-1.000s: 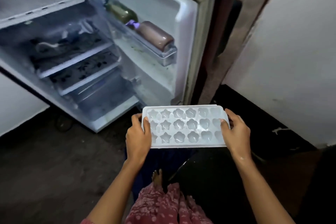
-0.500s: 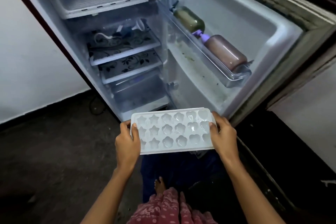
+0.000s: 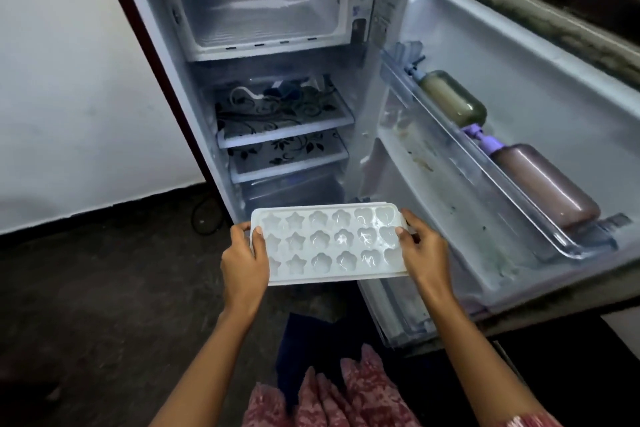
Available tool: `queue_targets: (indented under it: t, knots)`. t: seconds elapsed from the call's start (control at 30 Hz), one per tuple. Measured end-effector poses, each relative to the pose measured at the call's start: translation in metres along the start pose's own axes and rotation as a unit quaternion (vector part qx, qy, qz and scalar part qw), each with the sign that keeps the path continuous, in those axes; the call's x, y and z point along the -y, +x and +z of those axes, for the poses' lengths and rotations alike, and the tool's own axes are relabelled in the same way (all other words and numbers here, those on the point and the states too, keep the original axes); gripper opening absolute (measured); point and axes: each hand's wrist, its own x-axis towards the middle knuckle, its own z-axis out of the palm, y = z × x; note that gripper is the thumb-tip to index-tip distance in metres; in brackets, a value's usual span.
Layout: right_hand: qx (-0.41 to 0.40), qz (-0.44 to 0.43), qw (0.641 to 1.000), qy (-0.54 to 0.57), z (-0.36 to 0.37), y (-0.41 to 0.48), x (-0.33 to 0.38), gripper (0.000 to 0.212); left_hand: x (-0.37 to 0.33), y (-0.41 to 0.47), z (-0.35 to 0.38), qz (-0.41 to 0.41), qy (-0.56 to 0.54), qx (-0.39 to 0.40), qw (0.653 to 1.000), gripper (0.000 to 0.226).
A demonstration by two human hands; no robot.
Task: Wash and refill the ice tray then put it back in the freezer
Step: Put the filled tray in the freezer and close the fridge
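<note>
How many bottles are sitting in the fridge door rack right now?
2. A greenish bottle lies at the inner end of the door rack; a brownish bottle with a purple pump lies beyond it, toward the door's outer edge. More may be hidden lower down.

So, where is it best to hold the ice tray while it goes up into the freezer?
Hold the ice tray by its two short ends, one from each side, as the left hand and right hand do now. The flat rim there gives grip, and the moulds hold water, so it probably should stay level.
</note>
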Motion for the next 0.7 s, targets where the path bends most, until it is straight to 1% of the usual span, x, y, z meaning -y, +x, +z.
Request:
queue_targets:
  t: [0.23, 0.4, 0.7]
  knots:
    - [-0.025, -0.015, 0.999, 0.013, 0.033, 0.059, 0.03, 0.035, -0.013, 0.057, 0.002, -0.027, -0.013, -0.037, 0.999, 0.027]
    - [-0.057, -0.038, 0.996, 0.052, 0.058, 0.11, 0.046, 0.021, -0.028, 0.105, 0.009, -0.04, -0.034, -0.063, 0.997, 0.027]
    - [-0.092, -0.035, 0.987, 0.126, 0.104, 0.205, 0.072, 0.024, -0.052, 0.203, 0.035, -0.046, -0.061, -0.13, 0.989, 0.028]
